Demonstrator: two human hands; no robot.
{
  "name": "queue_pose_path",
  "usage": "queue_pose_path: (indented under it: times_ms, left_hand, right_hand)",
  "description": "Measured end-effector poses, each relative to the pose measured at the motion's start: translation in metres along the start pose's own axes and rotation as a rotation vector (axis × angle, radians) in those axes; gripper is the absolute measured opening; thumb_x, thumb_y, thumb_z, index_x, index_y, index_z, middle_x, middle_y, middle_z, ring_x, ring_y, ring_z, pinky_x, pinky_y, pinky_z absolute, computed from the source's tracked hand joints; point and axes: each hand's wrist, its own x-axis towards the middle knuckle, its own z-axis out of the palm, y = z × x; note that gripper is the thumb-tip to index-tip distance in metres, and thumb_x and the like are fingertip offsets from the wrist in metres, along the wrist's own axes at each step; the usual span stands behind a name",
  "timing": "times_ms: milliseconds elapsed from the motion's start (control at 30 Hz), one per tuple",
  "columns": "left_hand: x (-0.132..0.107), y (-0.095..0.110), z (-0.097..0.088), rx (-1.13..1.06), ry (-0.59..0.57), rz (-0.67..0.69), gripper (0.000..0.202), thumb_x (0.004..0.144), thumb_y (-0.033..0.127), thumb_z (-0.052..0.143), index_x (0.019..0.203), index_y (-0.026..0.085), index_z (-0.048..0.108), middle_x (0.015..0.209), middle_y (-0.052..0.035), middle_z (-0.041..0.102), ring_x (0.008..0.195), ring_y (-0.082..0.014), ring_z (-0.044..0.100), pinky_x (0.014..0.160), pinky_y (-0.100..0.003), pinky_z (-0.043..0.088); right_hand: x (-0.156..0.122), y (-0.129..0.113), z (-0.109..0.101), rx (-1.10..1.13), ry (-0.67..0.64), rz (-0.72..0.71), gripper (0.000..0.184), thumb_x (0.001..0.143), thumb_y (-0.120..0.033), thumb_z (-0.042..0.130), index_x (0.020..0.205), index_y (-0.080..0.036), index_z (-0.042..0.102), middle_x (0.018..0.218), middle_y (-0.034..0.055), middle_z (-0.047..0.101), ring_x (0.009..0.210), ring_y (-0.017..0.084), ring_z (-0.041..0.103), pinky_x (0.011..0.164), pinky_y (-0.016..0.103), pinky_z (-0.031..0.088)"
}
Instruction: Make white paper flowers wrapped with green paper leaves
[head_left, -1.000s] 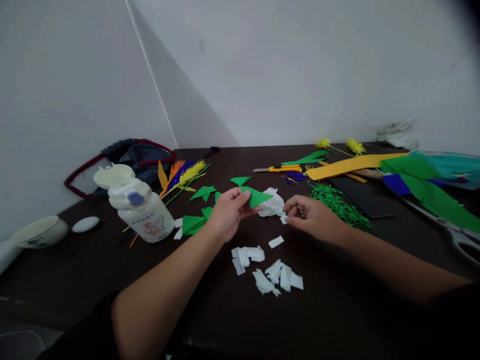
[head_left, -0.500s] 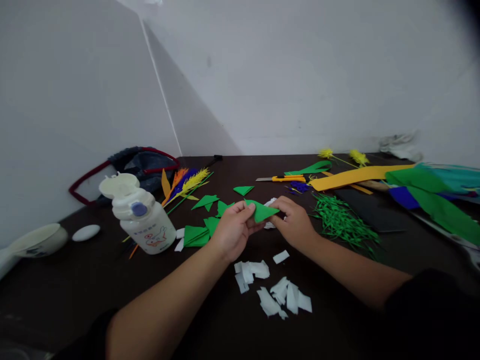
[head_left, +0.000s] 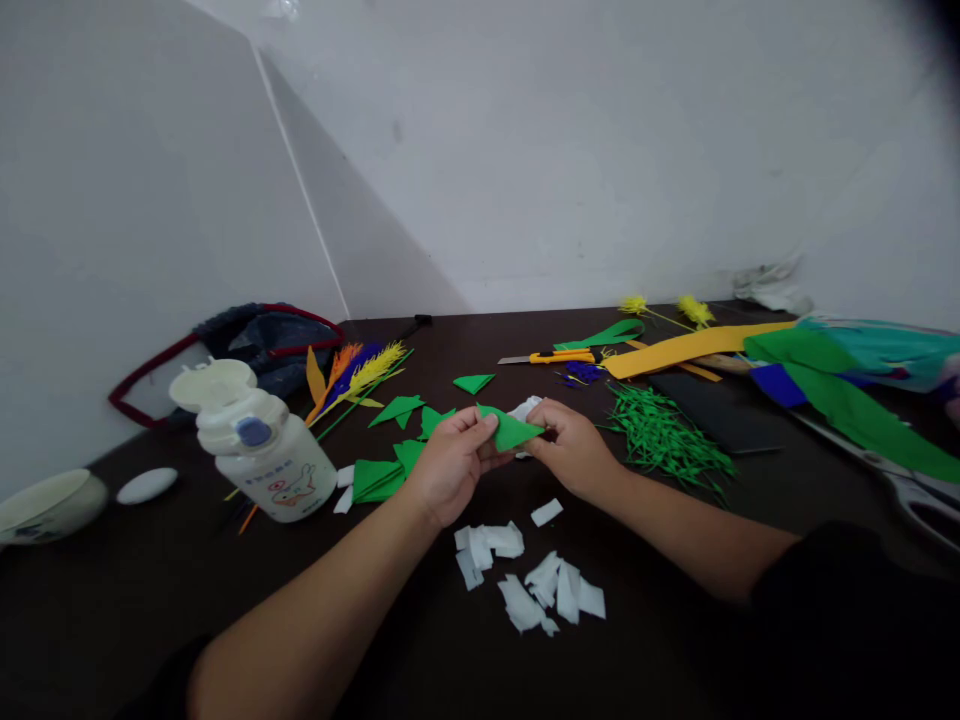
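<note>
Between my two hands is a folded green paper triangle [head_left: 510, 430], raised over the dark table. My left hand [head_left: 457, 455] pinches its left side, thumb on top. At its right tip, the fingers of my right hand [head_left: 574, 440] are closed on the paper. More folded green paper pieces [head_left: 379, 478] lie to the left of my left hand, and one green piece [head_left: 474, 383] rests further back. White paper scraps [head_left: 555, 585] are scattered on the table below my hands. Behind the right hand some crumpled white paper [head_left: 525, 408] partly shows.
A white bottle [head_left: 281, 475] with its lid up stands at left, near a bowl [head_left: 52, 505]. A utility knife [head_left: 551, 356] lies at the back with its blade out. Green paper shreds [head_left: 664, 440] and scissors [head_left: 911, 490] are at right.
The whole view has shifted a little, so things on the table appear further left and more of the scissors shows. Both hands keep their hold on the green paper.
</note>
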Motion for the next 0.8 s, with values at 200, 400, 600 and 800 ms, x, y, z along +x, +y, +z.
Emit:
queue_pose_path:
  times_ms: [200,400,600,800]
  left_hand:
    - [0.004,0.001,-0.005,0.040,0.095,0.075,0.016,0.071,0.025,0.062,0.069,0.014,0.051,0.069,0.0001,0.058,0.062,-0.0100,0.055,0.070,-0.031,0.046]
    - [0.007,0.002,-0.010,0.054,0.181,0.141,0.020,0.069,0.028,0.064,0.065,0.015,0.049,0.059,0.0032,0.051,0.058,-0.0092,0.053,0.064,-0.027,0.045]
    - [0.010,0.000,-0.012,0.084,0.240,0.180,0.023,0.066,0.031,0.066,0.063,0.015,0.050,0.057,0.0041,0.047,0.056,-0.0083,0.049,0.060,-0.024,0.043]
    - [0.013,-0.003,-0.014,0.125,0.244,0.220,0.025,0.067,0.031,0.066,0.059,0.014,0.049,0.055,0.0047,0.045,0.056,-0.0080,0.047,0.059,-0.023,0.042]
  right_hand:
    - [-0.005,0.002,-0.001,0.087,-0.094,0.227,0.014,0.073,-0.028,0.054,0.063,-0.018,0.051,0.056,-0.0021,0.053,0.054,0.011,0.048,0.053,0.023,0.037]
    - [-0.006,0.005,0.000,0.137,-0.103,0.209,0.028,0.082,-0.033,0.039,0.060,-0.019,0.047,0.050,-0.0027,0.047,0.047,0.010,0.045,0.048,0.022,0.035]
    - [-0.005,0.000,-0.001,0.088,-0.137,0.246,0.023,0.073,-0.028,0.053,0.053,-0.018,0.048,0.048,-0.0021,0.052,0.048,0.010,0.046,0.050,0.023,0.035]
    - [-0.005,-0.001,0.002,0.262,-0.250,0.284,0.009,0.073,-0.016,0.049,0.069,-0.017,0.057,0.064,0.0004,0.062,0.056,0.011,0.055,0.058,0.025,0.043]
